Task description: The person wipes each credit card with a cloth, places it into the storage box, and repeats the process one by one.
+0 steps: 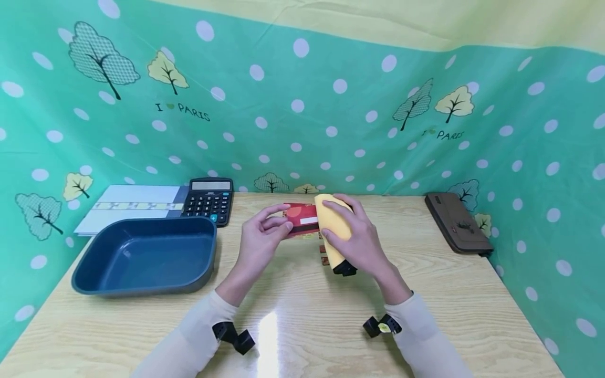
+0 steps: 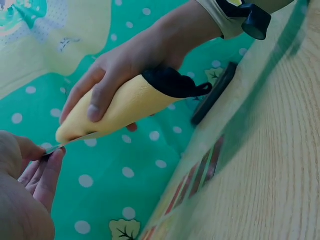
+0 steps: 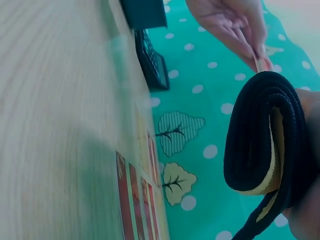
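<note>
My left hand (image 1: 260, 231) pinches a red card (image 1: 295, 212) with a white strip and a dark band by its left end, above the table. My right hand (image 1: 359, 231) grips a folded yellow cloth (image 1: 333, 226) with black edging. The card's right end goes out of sight at the cloth; in the left wrist view the folded cloth (image 2: 125, 107) meets it at its tip. From the right wrist, the cloth's black end (image 3: 245, 140) shows several folded layers. Below the hands, several reddish cards (image 3: 131, 195) lie in rows on the table, partly hidden in the head view.
At the left stands a dark blue basin (image 1: 146, 257). Behind it are white folders or papers (image 1: 134, 194) and a black calculator (image 1: 208, 202). A brown zipped pouch (image 1: 456, 223) lies at the back right. A green dotted curtain (image 1: 293, 105) surrounds the wooden table (image 1: 302, 325).
</note>
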`<state>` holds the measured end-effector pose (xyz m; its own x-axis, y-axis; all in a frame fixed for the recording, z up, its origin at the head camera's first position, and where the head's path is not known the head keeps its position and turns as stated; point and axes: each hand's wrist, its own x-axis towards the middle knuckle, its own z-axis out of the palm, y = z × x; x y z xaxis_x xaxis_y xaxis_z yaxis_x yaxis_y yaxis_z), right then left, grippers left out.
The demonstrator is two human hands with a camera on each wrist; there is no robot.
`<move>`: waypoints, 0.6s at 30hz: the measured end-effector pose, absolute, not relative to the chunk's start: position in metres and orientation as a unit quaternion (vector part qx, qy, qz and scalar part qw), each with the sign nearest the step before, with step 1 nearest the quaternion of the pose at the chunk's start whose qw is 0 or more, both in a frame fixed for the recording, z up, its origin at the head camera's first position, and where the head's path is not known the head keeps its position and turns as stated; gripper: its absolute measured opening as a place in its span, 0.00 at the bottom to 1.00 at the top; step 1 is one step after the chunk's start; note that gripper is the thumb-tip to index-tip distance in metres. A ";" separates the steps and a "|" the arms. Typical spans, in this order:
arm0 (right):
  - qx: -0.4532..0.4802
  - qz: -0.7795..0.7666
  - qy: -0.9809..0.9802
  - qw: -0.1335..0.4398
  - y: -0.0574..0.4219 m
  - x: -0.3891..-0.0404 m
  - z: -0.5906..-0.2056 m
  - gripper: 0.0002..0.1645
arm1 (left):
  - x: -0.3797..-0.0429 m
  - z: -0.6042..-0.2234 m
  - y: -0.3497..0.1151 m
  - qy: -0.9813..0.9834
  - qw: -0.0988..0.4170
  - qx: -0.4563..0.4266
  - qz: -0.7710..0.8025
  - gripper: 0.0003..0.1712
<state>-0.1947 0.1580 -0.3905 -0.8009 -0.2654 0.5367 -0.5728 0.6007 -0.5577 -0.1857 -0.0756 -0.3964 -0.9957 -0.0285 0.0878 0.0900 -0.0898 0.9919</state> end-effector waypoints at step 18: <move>0.193 0.385 -0.884 0.184 0.191 -0.198 -0.381 0.36 | -0.184 -0.361 -0.125 -0.701 0.039 -0.036 -0.711 0.25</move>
